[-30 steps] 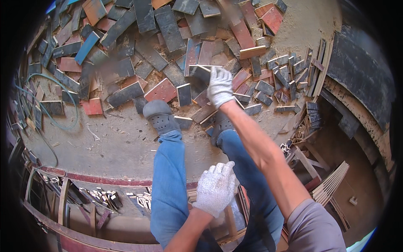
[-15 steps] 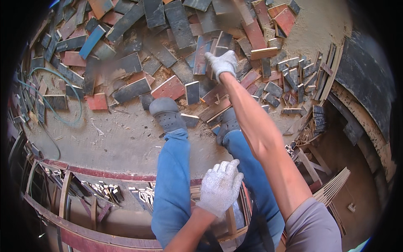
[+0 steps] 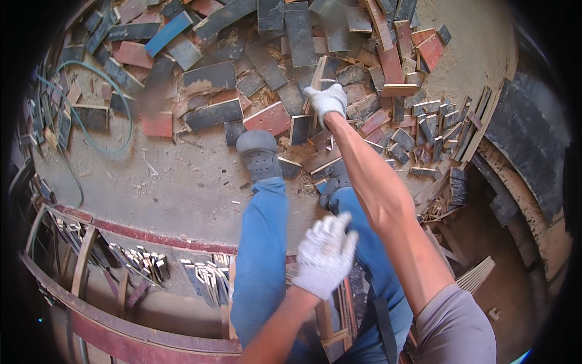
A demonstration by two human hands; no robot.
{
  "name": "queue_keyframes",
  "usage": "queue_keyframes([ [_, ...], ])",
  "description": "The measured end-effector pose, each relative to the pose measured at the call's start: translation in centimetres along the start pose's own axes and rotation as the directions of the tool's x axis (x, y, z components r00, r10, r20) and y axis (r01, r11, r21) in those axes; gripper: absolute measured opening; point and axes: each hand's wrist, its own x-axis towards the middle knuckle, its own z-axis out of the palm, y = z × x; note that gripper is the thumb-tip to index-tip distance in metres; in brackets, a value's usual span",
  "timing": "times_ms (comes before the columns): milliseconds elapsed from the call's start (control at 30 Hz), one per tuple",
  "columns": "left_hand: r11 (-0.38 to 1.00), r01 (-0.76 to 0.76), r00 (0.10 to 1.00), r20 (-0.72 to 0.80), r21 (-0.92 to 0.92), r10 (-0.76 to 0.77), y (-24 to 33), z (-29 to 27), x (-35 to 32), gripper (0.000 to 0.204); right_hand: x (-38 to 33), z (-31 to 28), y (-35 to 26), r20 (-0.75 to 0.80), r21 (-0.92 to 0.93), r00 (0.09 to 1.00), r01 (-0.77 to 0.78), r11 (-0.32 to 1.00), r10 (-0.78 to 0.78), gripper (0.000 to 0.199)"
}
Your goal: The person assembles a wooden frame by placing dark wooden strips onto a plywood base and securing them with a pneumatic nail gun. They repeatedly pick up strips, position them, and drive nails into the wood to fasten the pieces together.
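Over a heap of boards [image 3: 212, 115], a gloved right hand [image 3: 328, 102] reached toward one o'clock.

Its fingers met a narrow, pale-edged board [image 3: 317, 82], which stood tilted among the others between twelve and one o'clock; whether they gripped it or only touched it, I cannot tell. At five o'clock, the gloved left hand [image 3: 324, 256], slightly blurred, was released, its fingers loosely spread near the right thigh of the person's blue jeans [image 3: 262, 227]. A grey shoe [image 3: 258, 155] pointed at the heap from near the centre, toward eleven o'clock, just below a red board [image 3: 268, 118]. A blue board [image 3: 168, 34] lay at ten-thirty, and a large dark sheet [image 3: 527, 142] curved along three o'clock.
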Motion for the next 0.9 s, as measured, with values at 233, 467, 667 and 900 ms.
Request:
queue_keyframes([
  [233,0.481,-0.081,0.827,-0.328,-0.873,-0.457,-3.9,-2.2,-3.2,0.088,-22.7,-17.5,1.4,0.706,0.346,0.615,0.135,0.929,-0.352,0.058],
  [467,0.057,-0.127,0.969,-0.136,-0.990,-0.206,6.4,-6.4,-20.0,0.067,-40.9,-32.4,0.3,0.866,0.336,0.263,0.323,0.885,-0.425,0.063],
  [667,-0.510,-0.461,0.879,-0.452,-0.726,-0.151,11.7,-11.6,-37.5,0.075,-54.3,-39.2,-3.2,0.879,0.475,0.061,-0.011,0.880,-0.474,0.057],
  [900,0.051,-0.758,0.488,-0.619,-0.650,-0.616,7.5,-10.7,-56.6,0.048,-67.1,-36.2,-5.5,0.871,0.406,-0.021,0.594,0.695,-0.491,0.045],
])
